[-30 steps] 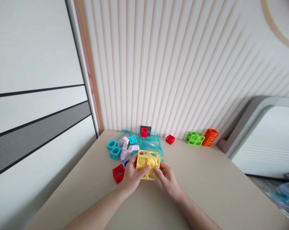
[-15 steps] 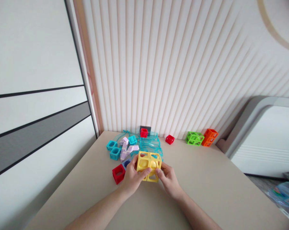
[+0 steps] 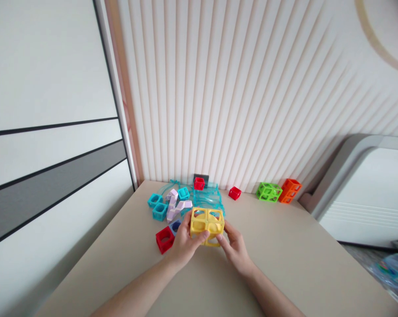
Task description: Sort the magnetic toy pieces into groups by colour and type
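Observation:
Both my hands hold a yellow hollow-framed magnetic block assembly (image 3: 207,221) over the beige table (image 3: 268,264). My left hand (image 3: 184,243) grips its left side and lower face, and my right hand (image 3: 235,248) pinches its right side. Just left of my left hand lie a red hollow cube (image 3: 165,240) and a blue piece (image 3: 175,226), partly hidden. Beyond the block are lilac angled pieces (image 3: 174,204), teal hollow cubes (image 3: 159,211) and a heap of clear teal strips (image 3: 208,198).
A small red cube (image 3: 199,183) stands near a black object (image 3: 200,178) at the wall. Along the ribbed wall sit another red cube (image 3: 235,193), a green frame block (image 3: 269,192) and an orange frame block (image 3: 289,190). A white appliance (image 3: 363,193) stands beyond the right table edge.
The yellow block has shifted slightly right and turned in my hands, showing a different face. My hands stay on it, and the view has tilted a little.

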Motion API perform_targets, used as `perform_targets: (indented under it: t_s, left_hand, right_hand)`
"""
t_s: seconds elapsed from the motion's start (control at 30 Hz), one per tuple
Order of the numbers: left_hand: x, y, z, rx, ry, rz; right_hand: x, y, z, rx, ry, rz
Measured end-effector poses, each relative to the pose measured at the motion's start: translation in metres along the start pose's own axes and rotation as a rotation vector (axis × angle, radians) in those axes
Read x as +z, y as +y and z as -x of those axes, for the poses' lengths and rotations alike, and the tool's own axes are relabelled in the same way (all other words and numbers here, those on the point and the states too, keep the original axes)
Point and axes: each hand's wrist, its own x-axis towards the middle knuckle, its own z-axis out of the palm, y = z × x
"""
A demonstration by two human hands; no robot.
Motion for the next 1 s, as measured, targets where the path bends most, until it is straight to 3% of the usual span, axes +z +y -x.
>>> perform_targets:
  t_s: [0.17,0.37,0.57,0.73,0.87,1.0]
  left_hand:
    - [-0.004,-0.006,-0.002,0.062,-0.022,0.066]
    - [-0.008,0.007,0.005,0.011,-0.168,0.042]
    - [-0.012,-0.001,0.003,-0.091,-0.052,0.109]
    - [-0.007,-0.003,0.000,-0.236,-0.038,0.248]
    - [-0.001,0.006,-0.001,-0.182,-0.074,0.232]
    - [0.001,0.007,-0.001,-0.084,0.000,0.165]
  right_hand:
    - [-0.009,0.003,0.001,-0.189,0.081,0.112]
    - [-0.027,0.005,-0.008,-0.464,-0.004,0.395]
    - [-0.044,0.006,-0.016,-0.652,-0.082,0.623]
    - [-0.046,0.012,-0.013,-0.677,-0.104,0.704]
    - [-0.036,0.013,-0.013,-0.615,0.006,0.669]
    - [-0.023,0.007,-0.012,-0.428,0.115,0.450]
